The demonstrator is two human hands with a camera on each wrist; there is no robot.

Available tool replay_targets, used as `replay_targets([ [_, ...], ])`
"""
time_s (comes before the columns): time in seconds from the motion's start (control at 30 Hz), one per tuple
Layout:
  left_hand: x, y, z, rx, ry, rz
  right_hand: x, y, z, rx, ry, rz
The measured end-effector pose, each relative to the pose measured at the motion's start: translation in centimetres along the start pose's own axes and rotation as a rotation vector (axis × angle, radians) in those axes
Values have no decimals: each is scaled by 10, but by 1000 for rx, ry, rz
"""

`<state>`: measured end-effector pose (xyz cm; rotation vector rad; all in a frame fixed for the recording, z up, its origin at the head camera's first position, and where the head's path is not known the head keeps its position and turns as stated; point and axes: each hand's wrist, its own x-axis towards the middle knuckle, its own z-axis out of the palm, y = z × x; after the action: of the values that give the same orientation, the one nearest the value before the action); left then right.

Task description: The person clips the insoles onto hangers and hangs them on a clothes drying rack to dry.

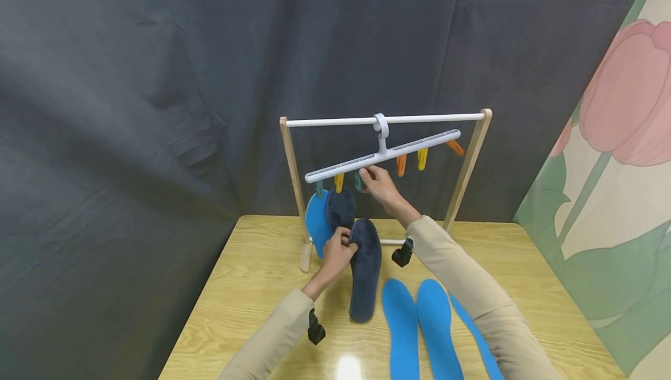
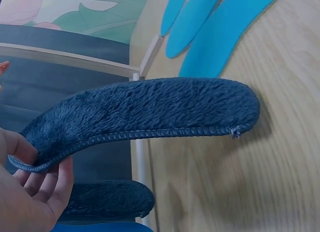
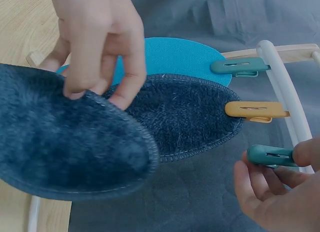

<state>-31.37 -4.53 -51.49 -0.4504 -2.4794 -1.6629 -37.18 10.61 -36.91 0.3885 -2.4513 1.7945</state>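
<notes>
A dark blue fuzzy insole [image 1: 365,275] is pinched near its upper end by my left hand [image 1: 337,252], its other end pointing down above the table. My right hand [image 1: 385,189] holds a green clothespin [image 3: 270,155] that hangs from the white hanger [image 1: 341,169]. In the right wrist view the insole's rounded end is apart from that clothespin. Beside it, a yellow clothespin [image 3: 256,109] grips a second dark fuzzy insole [image 3: 187,117]. Another green clothespin [image 3: 239,66] grips a bright blue insole [image 3: 175,57] at the hanger's end.
The hanger hooks over a white rail [image 1: 335,122] on a wooden-legged rack [image 1: 468,170]. It tilts, left end lower. Orange [image 1: 401,165] and yellow [image 1: 422,159] clothespins hang at its right. Several blue insoles [image 1: 402,327] lie on the table [image 1: 251,292] under the right forearm.
</notes>
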Motion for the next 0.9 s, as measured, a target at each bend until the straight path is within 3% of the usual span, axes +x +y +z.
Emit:
replay_targets([
  [0.37, 14, 13, -6, -36, 78, -5, 2, -5, -1, -10, -8, 1],
  [0.9, 18, 19, -9, -73, 125, 3, -2, -8, 3, -19, -15, 19],
])
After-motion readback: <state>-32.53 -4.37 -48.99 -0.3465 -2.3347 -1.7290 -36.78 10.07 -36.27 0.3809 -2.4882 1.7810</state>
